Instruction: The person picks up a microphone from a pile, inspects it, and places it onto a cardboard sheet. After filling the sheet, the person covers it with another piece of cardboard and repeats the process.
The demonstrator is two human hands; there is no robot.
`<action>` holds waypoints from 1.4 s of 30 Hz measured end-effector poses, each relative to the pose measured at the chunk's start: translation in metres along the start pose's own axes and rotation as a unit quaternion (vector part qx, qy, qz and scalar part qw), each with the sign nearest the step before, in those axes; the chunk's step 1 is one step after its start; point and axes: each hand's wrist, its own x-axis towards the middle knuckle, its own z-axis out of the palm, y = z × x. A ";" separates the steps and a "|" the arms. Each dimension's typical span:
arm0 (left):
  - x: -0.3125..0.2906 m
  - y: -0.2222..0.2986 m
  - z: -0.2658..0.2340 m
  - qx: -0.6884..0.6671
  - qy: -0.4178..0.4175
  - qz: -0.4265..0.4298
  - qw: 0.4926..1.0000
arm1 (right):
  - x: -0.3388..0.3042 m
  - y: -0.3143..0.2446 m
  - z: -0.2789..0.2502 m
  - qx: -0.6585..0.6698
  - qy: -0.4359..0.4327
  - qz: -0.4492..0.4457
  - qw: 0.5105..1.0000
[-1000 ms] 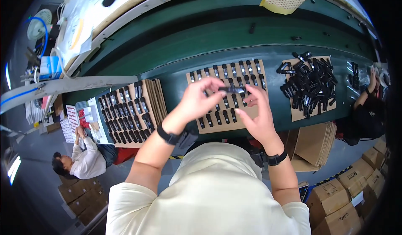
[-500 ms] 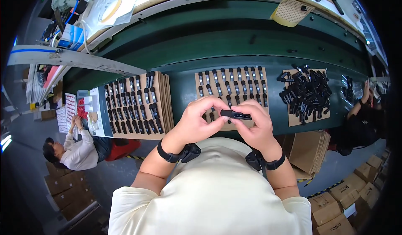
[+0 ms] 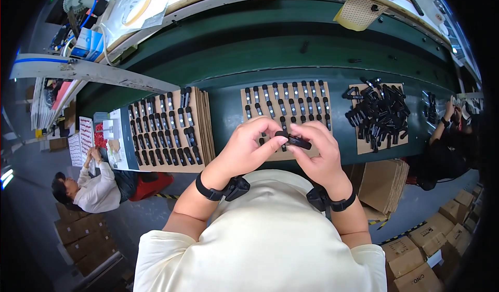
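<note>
In front of my chest I hold a small black clip-on microphone [image 3: 298,142] with a rounded dark tip at its left end. The thumb and fingers of my left hand [image 3: 253,145] pinch that tip. My right hand [image 3: 321,149] grips the body between thumb and fingers. Just beyond my hands lies a cardboard sheet [image 3: 327,136] with rows of similar microphones [image 3: 283,105]; my hands hide part of the nearest rows. To the right, a loose heap of black microphones [image 3: 379,112] covers another cardboard sheet [image 3: 367,147].
On the left, a stack of cardboard sheets [image 3: 207,131] carries more rows of microphones. A metal bar [image 3: 99,73] crosses the green bench [image 3: 228,84] there. Co-workers sit at the left [image 3: 96,188] and right [image 3: 447,146]. Cardboard [image 3: 382,185] stands below the bench at right.
The microphone has turned in my fingers and its right end tilts lower. My right fingers have shifted on the body. The co-worker's hand at the right has moved.
</note>
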 end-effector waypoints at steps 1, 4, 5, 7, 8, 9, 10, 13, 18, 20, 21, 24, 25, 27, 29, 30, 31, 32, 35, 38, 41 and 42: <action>0.001 0.002 0.001 0.010 0.022 0.023 0.999 | 0.000 -0.002 -0.001 0.000 0.006 0.018 1.000; 0.003 0.002 0.001 0.009 0.021 0.042 0.999 | -0.002 -0.001 -0.001 -0.009 0.011 0.034 0.999; 0.004 0.002 0.001 0.008 0.020 0.052 0.998 | -0.003 0.001 -0.002 -0.018 0.010 0.031 0.999; 0.007 0.001 0.004 0.030 0.022 0.060 0.998 | -0.004 0.006 -0.003 -0.028 0.008 0.029 0.999; 0.009 0.000 0.005 0.052 0.024 0.068 0.996 | -0.004 0.010 -0.003 -0.064 0.002 0.033 0.997; 0.010 -0.001 0.006 0.075 0.026 0.076 0.994 | -0.004 0.014 -0.003 -0.100 -0.005 0.036 0.994; 0.011 -0.004 0.008 0.073 0.025 0.074 0.994 | -0.005 0.019 -0.004 -0.135 -0.012 0.041 0.990; 0.013 -0.019 0.011 0.052 0.056 0.006 0.997 | -0.032 0.065 -0.001 -0.173 -0.024 0.162 0.971; 0.009 -0.047 0.009 0.055 0.068 -0.020 0.996 | -0.107 0.160 0.015 -0.200 -0.052 0.338 0.918; 0.007 -0.057 0.007 0.069 0.068 -0.049 0.994 | -0.127 0.185 0.024 -0.209 -0.101 0.419 0.878; 0.007 -0.061 0.007 0.076 0.067 -0.063 0.993 | -0.135 0.194 0.028 -0.214 -0.125 0.459 0.854; 0.005 -0.068 0.005 0.065 0.057 -0.096 0.992 | -0.147 0.206 0.042 -0.213 -0.148 0.468 0.845; 0.004 -0.070 0.004 0.060 0.055 -0.113 0.990 | -0.146 0.206 0.046 -0.213 -0.161 0.471 0.841; 0.004 -0.074 0.001 0.060 0.059 -0.122 0.989 | -0.143 0.207 0.052 -0.217 -0.160 0.478 0.836; 0.006 -0.077 -0.001 0.058 0.068 -0.135 0.987 | -0.139 0.207 0.056 -0.229 -0.154 0.492 0.826; 0.007 -0.078 -0.002 0.059 0.068 -0.137 0.986 | -0.139 0.207 0.058 -0.228 -0.155 0.493 0.825; 0.009 -0.080 -0.003 0.060 0.071 -0.132 0.987 | -0.139 0.208 0.058 -0.232 -0.150 0.487 0.829; 0.012 -0.082 -0.005 0.060 0.074 -0.126 0.987 | -0.139 0.208 0.059 -0.237 -0.144 0.482 0.831; 0.028 -0.088 -0.009 0.066 0.073 -0.120 0.988 | -0.138 0.208 0.060 -0.244 -0.138 0.477 0.833; 0.055 -0.099 -0.012 0.082 0.068 -0.116 0.988 | -0.137 0.206 0.059 -0.249 -0.137 0.475 0.833; 0.093 -0.123 -0.011 0.083 0.089 -0.106 0.987 | -0.142 0.202 0.048 -0.179 -0.143 0.501 0.834; 0.109 -0.135 -0.011 0.085 0.086 -0.105 0.987 | -0.145 0.202 0.043 -0.178 -0.140 0.502 0.834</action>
